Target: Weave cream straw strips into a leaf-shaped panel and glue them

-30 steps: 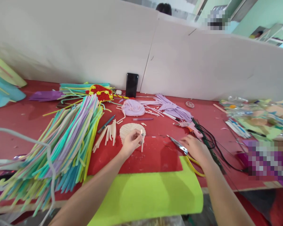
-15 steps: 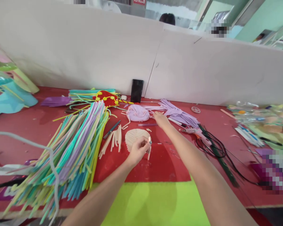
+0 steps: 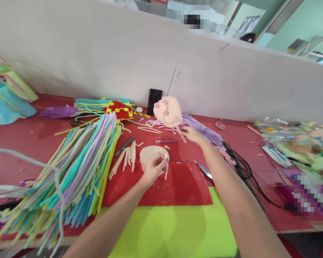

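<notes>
My right hand (image 3: 191,134) is closed around the handle of a round hand fan (image 3: 168,111), raised off the table. The fan's face is cream and ribbed, with small pink flowers along its left side and lower right. Closer to me, my left hand (image 3: 155,167) pinches a short cream pipe cleaner (image 3: 166,172). It is over a cream round piece (image 3: 150,154) made of side-by-side strips, lying flat at the edge of a red sheet (image 3: 177,190). Cut cream pipe cleaners (image 3: 128,157) lie left of that piece.
A large bundle of coloured pipe cleaners (image 3: 80,161) fills the left. A phone (image 3: 154,100) leans at the partition. Lilac pipe cleaners (image 3: 204,130), scissors (image 3: 204,170), and a black cable (image 3: 243,161) lie to the right. A red fan with yellow flowers (image 3: 119,109) rests behind.
My right hand has taken the fan by its handle and lifted it; a lilac oval piece no longer lies on the table there. The left hand stays over the cream piece. Scissors now show.
</notes>
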`<control>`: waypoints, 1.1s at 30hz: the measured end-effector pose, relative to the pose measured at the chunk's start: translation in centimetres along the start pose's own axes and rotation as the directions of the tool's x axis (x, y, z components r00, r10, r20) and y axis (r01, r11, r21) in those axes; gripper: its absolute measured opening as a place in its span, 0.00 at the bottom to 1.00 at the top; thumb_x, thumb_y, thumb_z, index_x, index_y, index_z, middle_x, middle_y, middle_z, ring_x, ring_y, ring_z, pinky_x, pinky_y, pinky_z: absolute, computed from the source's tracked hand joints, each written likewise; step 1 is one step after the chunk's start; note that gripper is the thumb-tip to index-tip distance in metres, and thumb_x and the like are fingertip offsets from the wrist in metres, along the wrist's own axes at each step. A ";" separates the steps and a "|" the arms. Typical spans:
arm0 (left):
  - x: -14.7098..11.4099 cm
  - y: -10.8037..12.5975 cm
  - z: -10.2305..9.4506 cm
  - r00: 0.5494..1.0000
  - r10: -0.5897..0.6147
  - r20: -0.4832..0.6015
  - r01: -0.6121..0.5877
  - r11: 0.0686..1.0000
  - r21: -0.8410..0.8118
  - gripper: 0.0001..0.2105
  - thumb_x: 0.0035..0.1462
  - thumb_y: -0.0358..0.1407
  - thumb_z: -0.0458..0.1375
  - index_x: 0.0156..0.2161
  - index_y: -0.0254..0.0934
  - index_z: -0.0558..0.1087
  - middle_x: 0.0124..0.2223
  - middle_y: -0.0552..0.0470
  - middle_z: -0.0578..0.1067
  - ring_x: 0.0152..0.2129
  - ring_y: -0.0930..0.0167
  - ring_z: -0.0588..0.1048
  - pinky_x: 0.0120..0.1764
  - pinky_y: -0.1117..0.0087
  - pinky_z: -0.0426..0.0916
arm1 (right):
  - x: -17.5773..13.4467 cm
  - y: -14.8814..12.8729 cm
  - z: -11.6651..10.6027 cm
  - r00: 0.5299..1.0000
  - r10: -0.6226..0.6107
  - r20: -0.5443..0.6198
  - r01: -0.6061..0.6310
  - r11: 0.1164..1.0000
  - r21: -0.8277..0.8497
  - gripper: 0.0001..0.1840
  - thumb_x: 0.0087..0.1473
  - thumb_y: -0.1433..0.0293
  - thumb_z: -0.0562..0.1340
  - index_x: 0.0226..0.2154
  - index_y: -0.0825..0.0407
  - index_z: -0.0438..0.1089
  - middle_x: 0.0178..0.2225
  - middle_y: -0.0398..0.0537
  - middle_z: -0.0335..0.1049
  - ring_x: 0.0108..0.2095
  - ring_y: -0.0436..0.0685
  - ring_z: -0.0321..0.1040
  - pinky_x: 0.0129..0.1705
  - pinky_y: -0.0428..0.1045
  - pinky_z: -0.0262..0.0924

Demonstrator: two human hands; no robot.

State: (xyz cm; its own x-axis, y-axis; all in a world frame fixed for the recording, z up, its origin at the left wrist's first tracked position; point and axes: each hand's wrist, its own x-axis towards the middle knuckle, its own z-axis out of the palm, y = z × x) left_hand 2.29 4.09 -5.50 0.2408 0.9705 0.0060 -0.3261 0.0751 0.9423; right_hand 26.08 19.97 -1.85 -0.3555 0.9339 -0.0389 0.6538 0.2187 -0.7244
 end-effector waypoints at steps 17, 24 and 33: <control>0.0 -0.3 -0.1 1.000 0.009 0.018 -0.008 0.999 -0.045 0.15 0.53 0.46 0.61 0.29 0.36 0.65 0.20 0.59 0.67 0.18 0.77 0.66 0.25 0.75 0.63 | 1.7 0.6 1.5 0.968 -0.105 -0.226 0.097 0.994 -0.050 0.14 0.56 0.60 0.60 0.35 0.54 0.72 0.27 0.47 0.71 0.30 0.55 0.69 0.37 0.52 0.64; 0.0 0.1 0.0 0.999 0.031 0.013 -0.031 0.999 -0.026 0.16 0.52 0.47 0.62 0.29 0.36 0.65 0.20 0.59 0.67 0.18 0.77 0.66 0.25 0.75 0.63 | 1.6 -0.5 1.8 0.988 -0.142 -0.058 0.135 0.984 -0.114 0.16 0.58 0.58 0.58 0.35 0.54 0.72 0.21 0.41 0.68 0.19 0.49 0.62 0.26 0.47 0.60; 0.1 -0.2 0.0 1.000 0.017 0.016 -0.016 0.999 -0.047 0.16 0.52 0.47 0.62 0.29 0.36 0.65 0.19 0.59 0.67 0.17 0.77 0.67 0.25 0.75 0.62 | 1.1 0.3 3.2 0.931 -0.267 -0.247 0.121 0.868 -0.481 0.11 0.61 0.73 0.53 0.40 0.55 0.70 0.43 0.57 0.68 0.49 0.62 0.61 0.52 0.56 0.57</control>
State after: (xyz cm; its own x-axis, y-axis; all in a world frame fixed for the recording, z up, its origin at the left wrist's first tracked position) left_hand 2.37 4.14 -5.73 0.2495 0.9680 0.0274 -0.3724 0.0698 0.9255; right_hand 23.76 20.14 -4.36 -0.3409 0.8813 0.3272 0.8458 0.4395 -0.3024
